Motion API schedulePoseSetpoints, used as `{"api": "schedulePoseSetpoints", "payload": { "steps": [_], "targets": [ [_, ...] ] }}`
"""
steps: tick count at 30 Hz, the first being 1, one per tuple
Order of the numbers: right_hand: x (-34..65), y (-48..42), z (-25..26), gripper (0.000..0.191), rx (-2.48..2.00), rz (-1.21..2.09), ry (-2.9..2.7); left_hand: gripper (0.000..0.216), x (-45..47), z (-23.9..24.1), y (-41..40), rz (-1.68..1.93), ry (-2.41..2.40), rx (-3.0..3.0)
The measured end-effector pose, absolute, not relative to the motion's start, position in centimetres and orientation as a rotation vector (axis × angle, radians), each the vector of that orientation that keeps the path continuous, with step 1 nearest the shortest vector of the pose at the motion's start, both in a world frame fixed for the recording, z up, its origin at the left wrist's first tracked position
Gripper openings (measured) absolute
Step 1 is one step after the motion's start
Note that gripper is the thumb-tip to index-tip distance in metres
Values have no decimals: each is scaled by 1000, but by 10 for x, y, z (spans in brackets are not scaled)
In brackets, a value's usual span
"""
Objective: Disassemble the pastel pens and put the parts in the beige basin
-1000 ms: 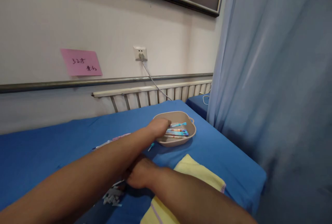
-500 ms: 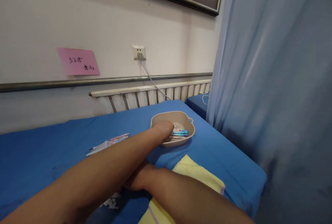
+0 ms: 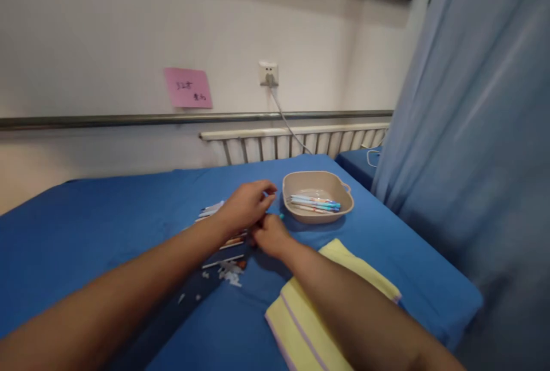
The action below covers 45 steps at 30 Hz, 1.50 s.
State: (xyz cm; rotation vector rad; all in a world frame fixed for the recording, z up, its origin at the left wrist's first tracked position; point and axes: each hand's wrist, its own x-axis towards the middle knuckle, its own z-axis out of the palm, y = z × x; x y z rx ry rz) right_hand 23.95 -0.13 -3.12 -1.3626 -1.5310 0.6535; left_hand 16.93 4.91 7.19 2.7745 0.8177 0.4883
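My left hand [image 3: 247,204] hovers over the blue sheet just left of a beige bowl [image 3: 318,219], its fingers curled in a pinch. My right hand [image 3: 270,236] sits right under it, fingers closed around a small teal-tipped pen that barely shows. The two hands touch at the fingertips. Several pens [image 3: 315,203] lie inside the bowl. More pens [image 3: 215,210] lie on the sheet behind my left wrist, partly hidden. Small white pen caps [image 3: 230,272] are scattered under my left forearm.
A folded yellow towel [image 3: 326,308] lies under my right forearm. The blue-covered bed [image 3: 107,227] ends at a radiator [image 3: 296,144] by the wall. A blue curtain [image 3: 472,118] hangs at the right. A pink note [image 3: 188,88] and a socket [image 3: 268,73] are on the wall.
My left hand has come out of the bowl and back to the left. My right hand has risen from under my left arm to meet it. The camera turned left.
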Motion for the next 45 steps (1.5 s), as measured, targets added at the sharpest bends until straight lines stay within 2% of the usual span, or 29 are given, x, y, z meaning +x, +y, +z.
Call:
{"api": "schedulePoseSetpoints", "payload": {
  "steps": [2, 5, 9, 12, 15, 20, 31, 36, 42, 45],
  "targets": [
    [243, 2, -35, 26, -1319, 780, -1370, 30, 111, 64, 42, 667, 1036, 2526],
    [247, 4, -41, 26, -1251, 792, -1255, 30, 31, 36, 31, 819, 1355, 2223],
    [243, -5, -43, 23, -1265, 818, -1301, 33, -27, 0, 25, 893, 1480, 2009],
    [235, -17, -41, 15, -1289, 785, -1472, 34, -35, -6, 27, 983, 1403, 1918],
    [228, -28, -37, 6, -1303, 577, -1792, 32, -29, -4, 29, 963, 1321, 1892],
    [223, -34, -34, 13, -1289, 388, -2169, 28, -24, -12, 33, 935, 1232, 1844],
    [222, -37, -31, 16, -1304, 296, -2384, 24, -37, -32, 73, 1277, 1326, 1425],
    [222, -38, -27, 18, -1362, 285, -2433, 26, -39, -30, 71, 1152, 1394, 1585],
    [220, -42, -22, 18, -1444, 221, -2506, 24, -54, -15, 63, 558, 1552, 2228],
    [220, -42, -20, 19, -1469, 198, -2522, 23, -58, -11, 59, 386, 1515, 2407]
  ]
}}
